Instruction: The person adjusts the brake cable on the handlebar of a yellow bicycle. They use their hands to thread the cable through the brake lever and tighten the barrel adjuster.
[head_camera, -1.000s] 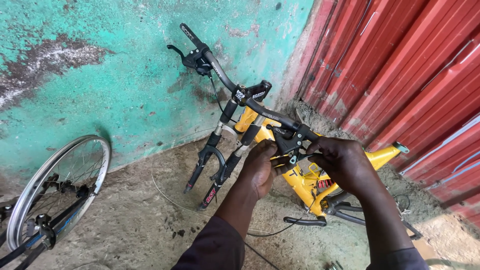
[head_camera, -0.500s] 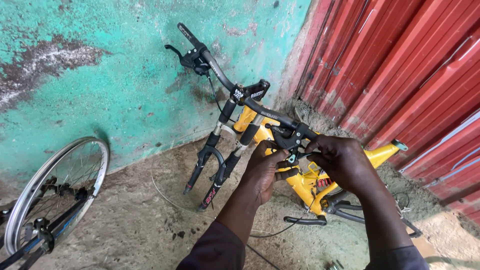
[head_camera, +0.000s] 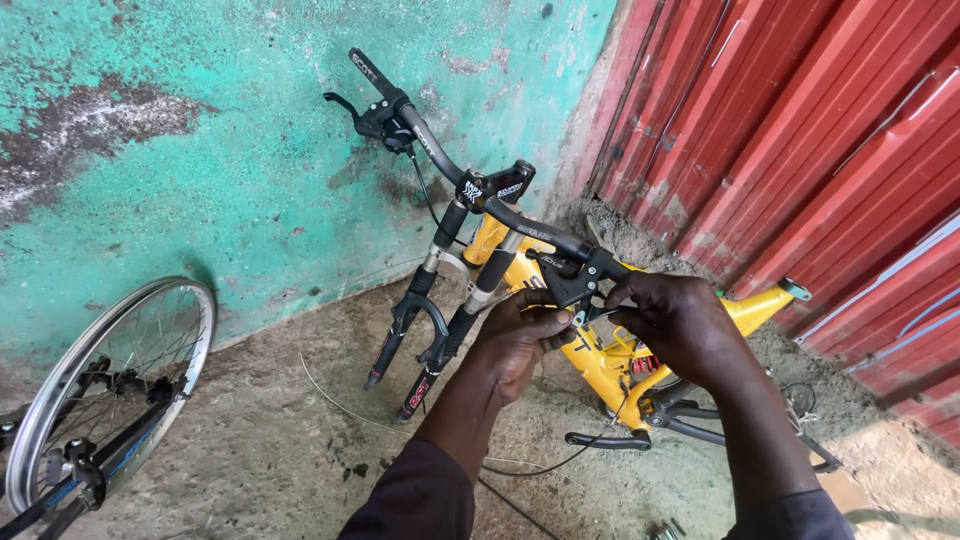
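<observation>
Fingers of both hands pinch at the same small spot: the left hand (head_camera: 515, 335) curls its thumb and fingertips under the black brake lever (head_camera: 566, 283) at the near end of the handlebar (head_camera: 480, 195), while the right hand (head_camera: 680, 325) closes thumb and forefinger on what looks like a thin cable (head_camera: 617, 352) just beside the lever. Neither hand is released; whether the left grips the lever body or only steadies it, I cannot tell.

That lever sits on a yellow bicycle frame (head_camera: 590, 360) that has no front wheel; its suspension fork (head_camera: 425, 330) rests with both legs on the ground, and the bike leans near the turquoise wall (head_camera: 200, 160).

Risks, as I judge them: the bike seems held up mainly by the fork tips and the 2 hands, so a hard tug on the cable could twist the handlebar and tip the frame toward the red corrugated sheeting (head_camera: 800, 130). A frayed cable end could prick a fingertip or slip out of the pinch.

Underfoot is rough, dusty ground (head_camera: 270, 450) with grit and dark stains, where any small part dropped would be hard to find. A loose wire lies curved across it near the fork. At the left edge stands 1 spoked wheel (head_camera: 110, 390) belonging to another bicycle, well apart from the hands.
</observation>
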